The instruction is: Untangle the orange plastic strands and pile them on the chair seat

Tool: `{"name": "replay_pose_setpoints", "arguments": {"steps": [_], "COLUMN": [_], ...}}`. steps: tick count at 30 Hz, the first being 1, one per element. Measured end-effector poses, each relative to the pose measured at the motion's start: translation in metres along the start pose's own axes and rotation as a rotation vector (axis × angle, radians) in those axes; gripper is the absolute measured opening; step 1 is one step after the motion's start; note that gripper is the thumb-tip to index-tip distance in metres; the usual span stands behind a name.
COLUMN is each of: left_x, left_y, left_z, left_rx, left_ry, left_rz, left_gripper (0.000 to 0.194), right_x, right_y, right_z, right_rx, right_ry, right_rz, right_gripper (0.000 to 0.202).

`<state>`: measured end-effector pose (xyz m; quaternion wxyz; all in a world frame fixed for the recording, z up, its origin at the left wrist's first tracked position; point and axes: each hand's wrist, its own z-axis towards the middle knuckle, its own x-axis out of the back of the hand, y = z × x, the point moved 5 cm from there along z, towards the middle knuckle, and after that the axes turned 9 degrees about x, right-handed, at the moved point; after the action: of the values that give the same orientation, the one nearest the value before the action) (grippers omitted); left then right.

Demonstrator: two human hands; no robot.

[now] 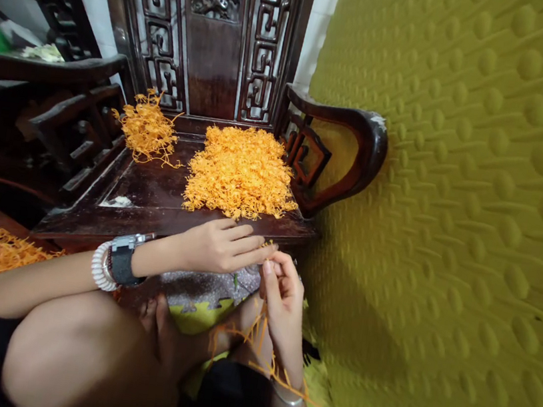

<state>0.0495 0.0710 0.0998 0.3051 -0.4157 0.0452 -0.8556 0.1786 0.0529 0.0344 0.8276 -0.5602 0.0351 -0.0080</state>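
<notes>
Head view: left hand [217, 246] and right hand [283, 299] pinch orange strands [258, 333] together, just off the wooden seat's [151, 193] front edge.

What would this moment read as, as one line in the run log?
left hand: pinching thin orange strands | right hand: pinching same strands | big orange strand heap: on dark carved wooden chair | smaller orange clump: back left of seat

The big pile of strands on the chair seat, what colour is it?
Bright orange. The big pile shows best in the head view, on the dark wooden chair seat.
</notes>
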Motion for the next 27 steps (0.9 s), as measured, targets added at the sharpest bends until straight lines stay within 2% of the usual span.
{"name": "replay_pose_setpoints", "arguments": {"steps": [3,7,9,13,16,20,24,27], "left_x": [-0.002,0.007,0.011,0.017,0.023,0.035,0.045,0.054], "left_y": [0.001,-0.007,-0.008,0.004,0.013,0.022,0.029,0.03], "left_z": [-0.002,-0.005,-0.007,-0.014,-0.017,-0.021,-0.023,-0.019], "left_rx": [-0.038,-0.035,-0.076,-0.264,-0.284,-0.299,-0.334,-0.306], "left_ry": [-0.087,-0.061,-0.063,-0.074,-0.061,-0.064,-0.074,-0.057], "left_rz": [0.064,0.028,0.011,0.039,0.048,0.059,0.01,-0.065], "left_gripper": [0.024,0.022,0.023,0.03,0.038,0.042,0.038,0.043], "right_x": [0.011,0.014,0.011,0.013,0.015,0.012,0.014,0.017], "right_y": [-0.001,-0.005,-0.006,-0.005,-0.008,-0.024,-0.043,-0.049], "right_z": [0.0,-0.003,-0.008,-0.018,-0.022,-0.024,-0.028,-0.033], "right_rx": [0.012,0.018,-0.001,-0.082,-0.105,-0.023,0.097,0.168], "right_ry": [-0.05,-0.17,-0.286,-0.472,-0.562,-0.661,-0.713,-0.764], "right_rz": [-0.131,-0.245,-0.19,-0.058,-0.003,0.033,-0.028,-0.099], "right_gripper": [0.029,0.052,0.057,0.059,0.058,0.055,0.052,0.05]}}
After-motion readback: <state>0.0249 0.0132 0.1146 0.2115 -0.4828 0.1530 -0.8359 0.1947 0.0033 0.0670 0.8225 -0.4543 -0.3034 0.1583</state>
